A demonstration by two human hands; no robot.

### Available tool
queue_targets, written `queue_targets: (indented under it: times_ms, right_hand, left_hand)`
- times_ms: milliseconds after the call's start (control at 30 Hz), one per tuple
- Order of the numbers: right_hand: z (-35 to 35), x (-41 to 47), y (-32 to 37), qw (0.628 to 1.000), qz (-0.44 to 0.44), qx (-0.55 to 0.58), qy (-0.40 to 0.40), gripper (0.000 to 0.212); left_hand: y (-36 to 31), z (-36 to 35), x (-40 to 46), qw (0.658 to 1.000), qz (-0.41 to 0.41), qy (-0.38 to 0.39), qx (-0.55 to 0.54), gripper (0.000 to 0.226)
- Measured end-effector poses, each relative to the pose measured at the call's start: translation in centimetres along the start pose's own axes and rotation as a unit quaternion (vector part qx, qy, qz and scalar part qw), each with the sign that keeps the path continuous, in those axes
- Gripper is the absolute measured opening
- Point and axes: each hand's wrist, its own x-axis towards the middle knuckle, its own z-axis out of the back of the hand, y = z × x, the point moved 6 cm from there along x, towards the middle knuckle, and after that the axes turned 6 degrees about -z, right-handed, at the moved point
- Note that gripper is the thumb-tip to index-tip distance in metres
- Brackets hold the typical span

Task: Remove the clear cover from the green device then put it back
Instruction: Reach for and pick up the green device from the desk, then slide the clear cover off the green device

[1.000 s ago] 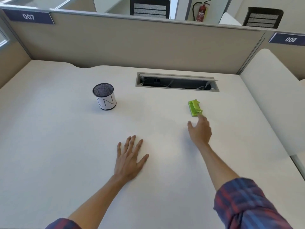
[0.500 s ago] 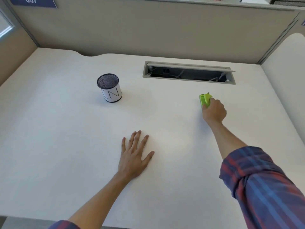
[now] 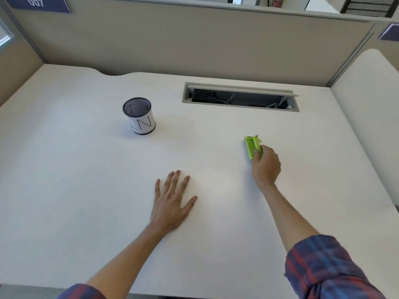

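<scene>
Device [image 3: 251,147], bright green and flat, is lying on the white bench [image 3: 86,190], in front of the cable slot [image 3: 239,97] and toward that slot's right half. Right hand [image 3: 266,164] is closing on the device's near end, fingers curled over its right edge and thumb pressing the near left corner, so the far part of the green body is showing beyond the knuckles. Whether the clear cover is sitting on the device cannot be told at this size. Left hand [image 3: 171,202] is resting flat and open on the bench, palm down with fingers spread, gripping nothing, well in front of the slot's left end and well apart from the device. Cup [image 3: 139,115], a mesh one with a white band bearing dark letters, is standing upright to the left of the slot and slightly nearer than it. Plaid sleeves [image 3: 323,268] are covering both upper forearms at the near bench edge.
</scene>
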Motion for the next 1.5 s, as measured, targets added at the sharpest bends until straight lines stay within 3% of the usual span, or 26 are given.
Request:
queue_targets:
  times_ms: [167, 300, 367, 433, 500, 600, 667, 800, 867, 933, 1033, 1133, 1167, 1233, 1333, 1500]
  right_hand:
    - [1.3, -5.3, 0.3, 0.992, -0.041, 0.118, -0.017, 0.021]
    - [1.0, -9.4, 0.1, 0.971, -0.112, 0.206, 0.048, 0.02]
    - [0.6, -11.4, 0.0, 0.94, -0.168, 0.278, 0.11, 0.027]
    - [0.4, -13.5, 0.4, 0.877, -0.235, 0.376, 0.186, 0.026]
    - [0.6, -15.6, 1.3, 0.82, -0.275, 0.43, 0.259, 0.025]
    - [1.2, -18.1, 2.7, 0.774, -0.28, 0.468, 0.323, 0.025]
    - [1.5, -19.5, 3.3, 0.745, -0.276, 0.493, 0.354, 0.027]
    - [1.4, -21.7, 4.2, 0.684, -0.285, 0.531, 0.411, 0.029]
    - [1.4, -22.4, 4.2, 0.67, -0.283, 0.538, 0.426, 0.032]
    - [1.7, -22.7, 4.0, 0.698, -0.267, 0.509, 0.427, 0.035]
    - [2.6, -22.4, 3.7, 0.799, -0.192, 0.411, 0.394, 0.037]
    - [4.8, -21.0, 3.3, 0.927, -0.06, 0.284, 0.239, 0.022]
    - [5.8, -20.6, 3.4, 0.952, -0.011, 0.249, 0.178, 0.015]
    - [7.2, -20.1, 4.3, 0.969, 0.068, 0.21, 0.107, 0.015]
    - [8.0, -19.9, 6.2, 0.967, 0.126, 0.205, 0.088, 0.02]
    - [8.0, -19.8, 8.4, 0.973, 0.15, 0.151, 0.086, 0.018]
  left_hand:
    - [0.0, 0.3, -0.1, 1.0, -0.002, 0.001, -0.007, 0.069]
    - [-0.1, 0.3, 0.2, 0.998, 0.018, 0.006, -0.055, 0.065]
    - [-0.7, 0.7, 0.5, 0.995, 0.024, -0.004, -0.101, 0.061]
    - [-1.9, 1.2, 0.7, 0.98, 0.041, -0.01, -0.196, 0.058]
    - [-3.0, 2.0, 0.7, 0.935, 0.088, -0.005, -0.342, 0.055]
    - [-5.1, 3.1, 0.6, 0.803, 0.132, 0.019, -0.581, 0.045]
    - [-6.0, 3.6, 0.4, 0.736, 0.157, 0.039, -0.658, 0.049]
    - [-6.6, 4.3, 0.2, 0.665, 0.154, 0.035, -0.73, 0.049]
    - [-6.9, 4.7, -0.1, 0.643, 0.147, 0.033, -0.751, 0.044]
    - [-7.2, 5.1, -0.4, 0.648, 0.142, 0.025, -0.748, 0.03]
    - [-7.0, 5.4, -0.8, 0.656, 0.158, -0.001, -0.738, 0.022]
    - [-6.5, 5.7, -1.1, 0.661, 0.173, -0.019, -0.73, 0.035]
    - [-6.4, 5.7, -1.2, 0.666, 0.173, -0.018, -0.725, 0.036]
    - [-6.4, 5.7, -1.3, 0.686, 0.168, -0.017, -0.708, 0.029]
    - [-7.0, 5.4, -1.5, 0.71, 0.153, 0.0, -0.688, 0.019]
    - [-8.6, 5.3, -1.9, 0.742, 0.081, 0.039, -0.664, 0.045]
